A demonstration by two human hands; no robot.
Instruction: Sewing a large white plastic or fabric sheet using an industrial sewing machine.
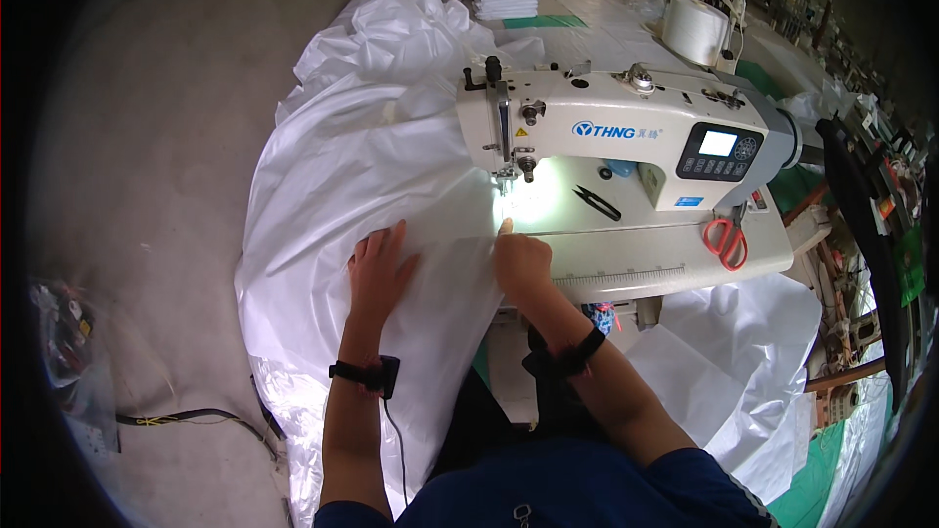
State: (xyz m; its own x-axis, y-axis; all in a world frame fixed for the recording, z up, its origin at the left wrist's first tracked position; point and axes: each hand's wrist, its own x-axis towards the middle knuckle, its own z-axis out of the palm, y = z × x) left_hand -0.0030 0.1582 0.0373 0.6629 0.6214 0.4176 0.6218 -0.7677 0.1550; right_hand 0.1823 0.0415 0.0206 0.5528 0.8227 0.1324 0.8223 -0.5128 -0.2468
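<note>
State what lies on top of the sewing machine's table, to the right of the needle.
On the table lie black thread snips and red-handled scissors. White plastic sheet covers the left end under both hands, left hand and right hand, hiding the surface there.

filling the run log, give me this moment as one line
left hand flat on white sheet | right hand presses sheet near needle | sewing machine | red scissors idle

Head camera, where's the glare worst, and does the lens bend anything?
In the head view, the sewing machine lamp blows out the white fabric under the needle, just beyond the right hand; the left hand is evenly lit. The table edge curves, and the corners go black.
</note>
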